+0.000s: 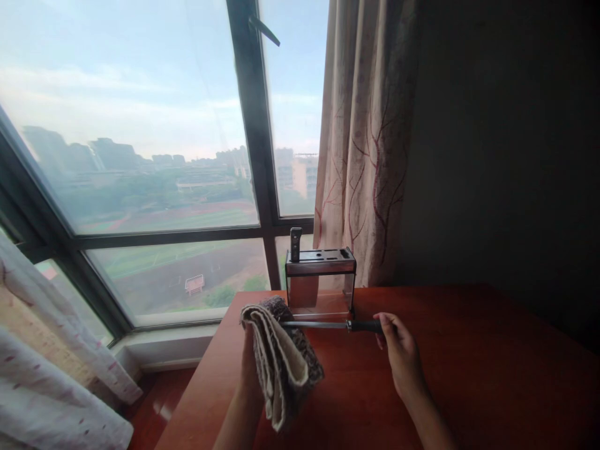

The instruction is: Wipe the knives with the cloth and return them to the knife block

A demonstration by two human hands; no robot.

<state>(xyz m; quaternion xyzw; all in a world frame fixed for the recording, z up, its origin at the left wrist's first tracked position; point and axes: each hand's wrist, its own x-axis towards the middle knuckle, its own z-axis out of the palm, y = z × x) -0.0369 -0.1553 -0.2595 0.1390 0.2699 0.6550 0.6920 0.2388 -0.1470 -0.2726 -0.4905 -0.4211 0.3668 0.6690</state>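
Observation:
My left hand is closed on a folded grey-brown cloth with a pale underside; the cloth hides most of its fingers. My right hand grips the black handle of a sharpening steel. The slim metal rod lies level above the table and points left, its far end covered by the folds of the cloth. Behind the rod stands a knife block with a slotted dark top and see-through sides. One dark handle sticks up from its left end.
A reddish-brown wooden table spreads under both hands. Beyond its left and back edges are a large window and its sill. Curtains hang at the back and at the lower left. A dark wall is on the right.

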